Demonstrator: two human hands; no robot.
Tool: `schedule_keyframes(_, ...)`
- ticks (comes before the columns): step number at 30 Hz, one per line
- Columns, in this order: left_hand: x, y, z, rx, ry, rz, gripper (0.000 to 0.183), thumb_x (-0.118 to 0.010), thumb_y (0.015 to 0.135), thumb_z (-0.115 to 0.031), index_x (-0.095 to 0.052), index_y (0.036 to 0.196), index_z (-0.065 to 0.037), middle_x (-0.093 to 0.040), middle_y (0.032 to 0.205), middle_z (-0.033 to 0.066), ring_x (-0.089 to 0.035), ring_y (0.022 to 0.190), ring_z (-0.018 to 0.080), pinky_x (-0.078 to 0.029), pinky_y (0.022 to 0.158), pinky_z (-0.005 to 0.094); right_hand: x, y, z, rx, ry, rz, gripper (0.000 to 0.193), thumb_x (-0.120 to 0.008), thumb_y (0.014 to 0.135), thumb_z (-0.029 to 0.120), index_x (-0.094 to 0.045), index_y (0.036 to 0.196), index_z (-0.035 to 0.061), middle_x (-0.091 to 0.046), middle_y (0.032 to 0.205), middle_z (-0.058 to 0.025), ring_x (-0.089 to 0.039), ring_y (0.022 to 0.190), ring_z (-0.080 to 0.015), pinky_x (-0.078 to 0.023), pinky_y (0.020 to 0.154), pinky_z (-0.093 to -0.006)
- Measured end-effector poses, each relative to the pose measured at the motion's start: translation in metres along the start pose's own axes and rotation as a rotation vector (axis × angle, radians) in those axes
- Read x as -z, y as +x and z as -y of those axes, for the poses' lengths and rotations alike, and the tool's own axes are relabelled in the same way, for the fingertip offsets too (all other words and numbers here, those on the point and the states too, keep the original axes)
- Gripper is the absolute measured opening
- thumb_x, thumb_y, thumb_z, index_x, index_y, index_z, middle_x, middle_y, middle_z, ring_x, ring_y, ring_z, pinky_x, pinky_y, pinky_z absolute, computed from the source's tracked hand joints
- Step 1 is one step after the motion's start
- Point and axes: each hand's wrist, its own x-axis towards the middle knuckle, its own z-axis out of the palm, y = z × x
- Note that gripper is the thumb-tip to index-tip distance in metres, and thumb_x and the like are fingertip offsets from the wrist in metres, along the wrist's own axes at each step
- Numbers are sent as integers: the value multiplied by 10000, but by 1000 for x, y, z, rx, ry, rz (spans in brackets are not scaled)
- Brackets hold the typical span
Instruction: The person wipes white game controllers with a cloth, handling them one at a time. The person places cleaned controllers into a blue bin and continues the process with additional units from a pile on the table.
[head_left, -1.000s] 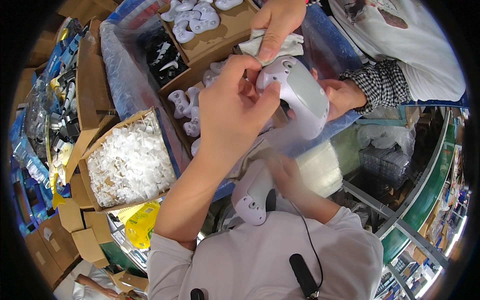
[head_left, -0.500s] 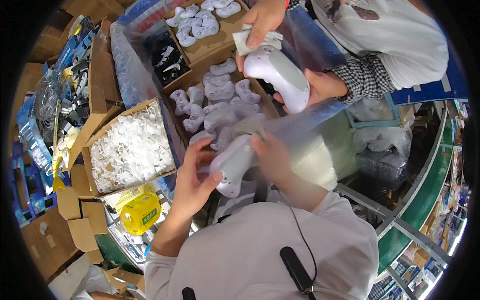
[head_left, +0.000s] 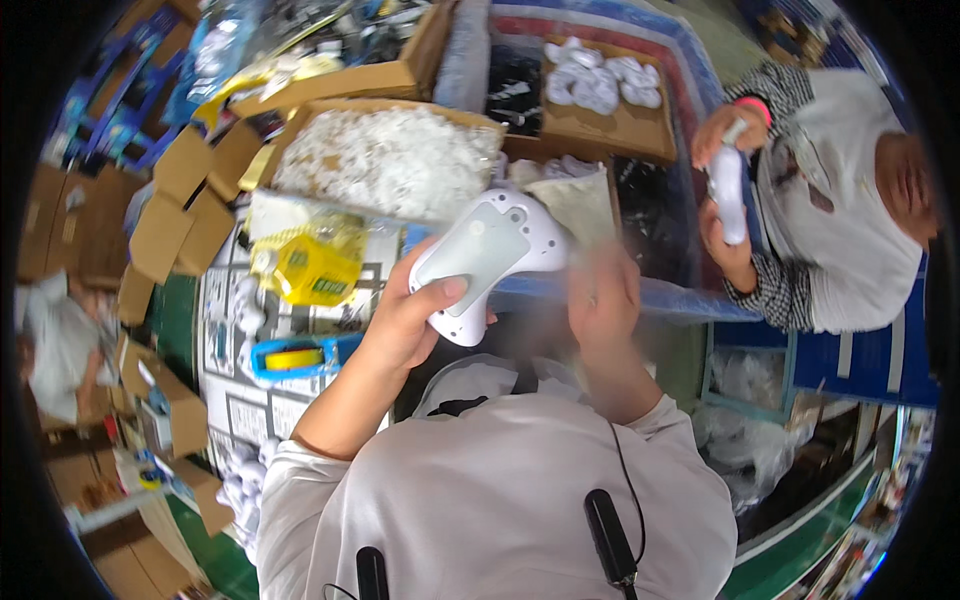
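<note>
My left hand (head_left: 405,315) is closed around a white game controller (head_left: 485,255), its thumb across the grey panel on the underside. The controller is tilted, with that underside facing up. Close by on the right is my right hand (head_left: 603,295), smeared by motion and apart from the controller. A pale cloth (head_left: 578,203) shows just beyond the right hand; whether the fingers grip it is not visible. At the right, a co-worker's hands (head_left: 722,215) hold another white controller (head_left: 731,190).
Beyond my hands stands a carton of small white parts (head_left: 390,165). A box of white controllers (head_left: 600,80) lies in the far bin. On the left are a yellow bottle (head_left: 310,268), a blue tape dispenser (head_left: 300,358) and open cardboard boxes (head_left: 185,215).
The view has swung left, so the bins and co-worker appear farther right. The controller stays in my left hand, now tilted differently. My right hand has come away from it.
</note>
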Motion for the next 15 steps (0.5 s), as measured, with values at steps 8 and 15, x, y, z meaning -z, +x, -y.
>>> schedule_keyframes(8, 11, -73, -7, -271, 186, -285, 492, -661, 705, -132, -476, 1135, 20, -568, 942, 99, -558, 803, 164, -467, 702, 283, -67, -9, 8, 288, -872, 429, 286, -543, 805, 128, -539, 1011, -70, -539, 987, -199, -511, 843, -335, -419, 738, -374)
schedule_keyframes(15, 18, -104, -17, -388, 329, -601, 438, -661, 698, -133, -518, 1073, 42, -587, 882, 81, -544, 770, 130, -445, 695, 252, -116, -7, -5, 505, -1013, 710, 245, -598, 762, 131, -567, 885, -78, -523, 1021, -233, -473, 980, -436, -371, 873, -486)
